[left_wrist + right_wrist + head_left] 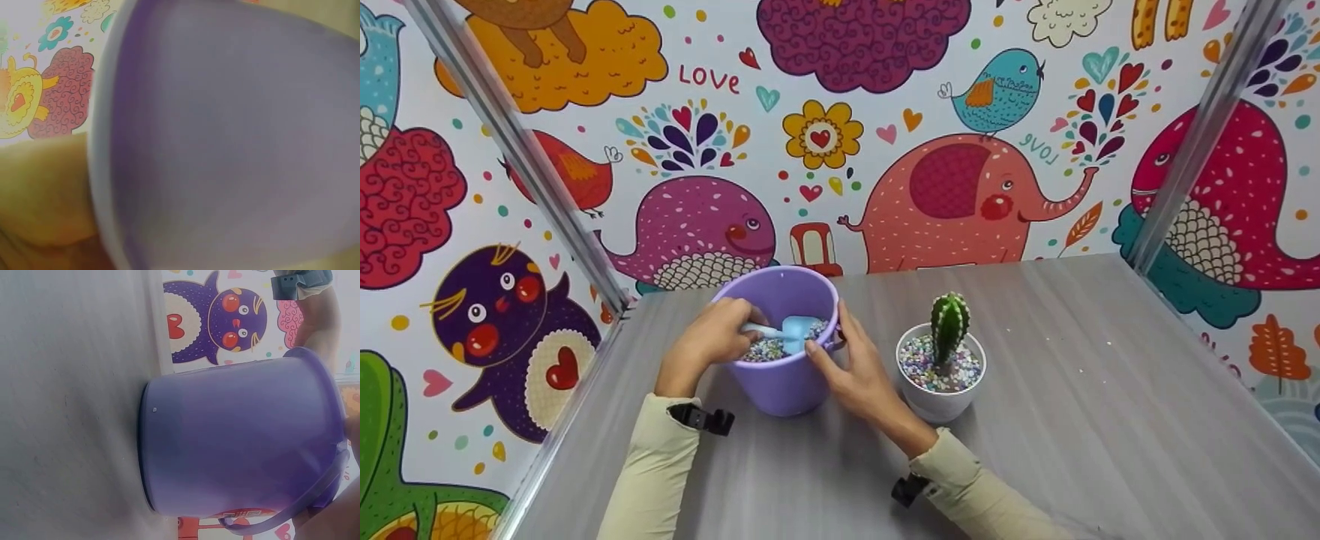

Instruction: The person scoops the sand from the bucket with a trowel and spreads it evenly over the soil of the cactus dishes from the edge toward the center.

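Note:
A purple bucket (pixel 784 394) stands upright on the table, with small multicoloured pebbles (pixel 765 350) inside. My left hand (pixel 712 337) reaches over its left rim and grips the handle of a light blue toy shovel (pixel 799 330). The shovel's blade lies down among the pebbles; the left fingertips are partly hidden. On the bucket's right side, my right hand (pixel 851 367) holds the rim, thumb at the front and fingers farther back. The bucket's wall (pixel 236 135) fills most of the left wrist view. In the right wrist view, its purple carry handle (pixel 292 509) hangs down.
Right of the bucket, close to my right wrist, stands a white pot (pixel 937 405) with a green cactus (pixel 949 326) set in coloured pebbles. A few tiny white specks lie on the grey table (pixel 1110 420). Patterned walls and metal posts (pixel 1204 135) bound the table.

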{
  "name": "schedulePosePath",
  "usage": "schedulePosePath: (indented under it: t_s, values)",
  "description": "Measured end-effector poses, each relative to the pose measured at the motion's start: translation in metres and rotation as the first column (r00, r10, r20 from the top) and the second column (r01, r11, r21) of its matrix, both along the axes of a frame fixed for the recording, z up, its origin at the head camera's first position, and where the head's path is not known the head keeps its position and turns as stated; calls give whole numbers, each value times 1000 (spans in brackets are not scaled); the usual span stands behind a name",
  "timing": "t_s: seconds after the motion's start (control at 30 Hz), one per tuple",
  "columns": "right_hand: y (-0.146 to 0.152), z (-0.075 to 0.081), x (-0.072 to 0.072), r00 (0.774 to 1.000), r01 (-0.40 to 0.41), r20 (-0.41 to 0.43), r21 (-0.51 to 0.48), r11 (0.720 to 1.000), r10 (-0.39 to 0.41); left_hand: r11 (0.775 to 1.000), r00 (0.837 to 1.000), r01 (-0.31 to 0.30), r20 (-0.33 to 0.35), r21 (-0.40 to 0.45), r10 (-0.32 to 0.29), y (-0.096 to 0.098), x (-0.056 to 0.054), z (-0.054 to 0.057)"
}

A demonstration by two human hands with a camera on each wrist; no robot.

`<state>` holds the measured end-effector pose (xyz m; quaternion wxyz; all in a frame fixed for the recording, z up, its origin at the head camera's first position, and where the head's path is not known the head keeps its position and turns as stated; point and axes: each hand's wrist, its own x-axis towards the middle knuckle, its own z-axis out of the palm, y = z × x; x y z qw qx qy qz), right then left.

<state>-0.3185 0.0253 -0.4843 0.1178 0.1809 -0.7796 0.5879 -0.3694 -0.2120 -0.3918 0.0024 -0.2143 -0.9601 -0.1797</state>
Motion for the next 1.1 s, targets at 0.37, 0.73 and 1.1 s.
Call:
schedulePosePath:
  t_s: [0.37, 0.73, 1.1]
  values:
    - [0, -1, 1, 1000, -16, -9, -33, 999, 16, 999, 998, -3, -61, 35, 5, -7, 7, 2]
    - [5, 1, 0, 1000, -24, 16, -13, 1000, 24, 998, 997, -23, -68, 60, 27, -12, 16, 3]
    - [11, 2, -1, 998, -67, 4, -62, 996, 67, 995, 994, -24, -105, 94, 33, -16, 25, -1]
